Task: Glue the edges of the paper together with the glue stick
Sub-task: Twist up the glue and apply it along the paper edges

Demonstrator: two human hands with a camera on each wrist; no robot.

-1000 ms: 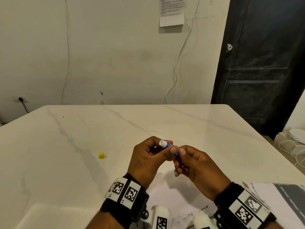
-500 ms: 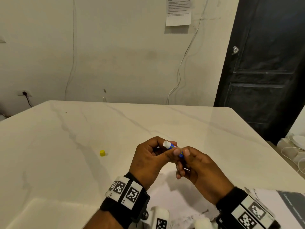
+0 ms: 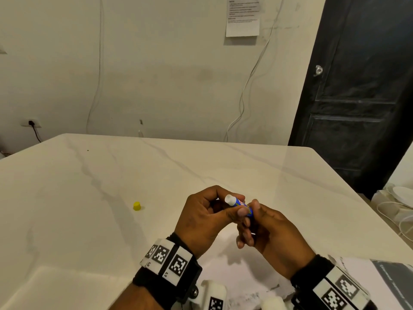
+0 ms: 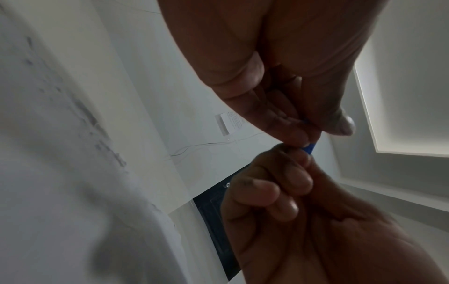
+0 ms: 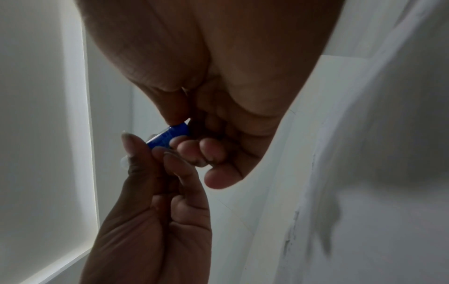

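Marbled white tabletop [image 3: 93, 198] fills a plain room, with a black panelled door [image 3: 357, 97] at the right and a printed notice [image 3: 242, 16] taped to the cream wall. Above the white paper sheet [image 3: 225, 271] lying at the near edge, the left hand [image 3: 205, 218] pinches the small blue glue stick [image 3: 242, 205], white tip bared, while the right hand [image 3: 274, 238] grips its base. A little yellow cap [image 3: 136, 206] sits well apart on the table. Judging by this, the glue is being wound out; next, the tip must be lowered to the paper's edge.
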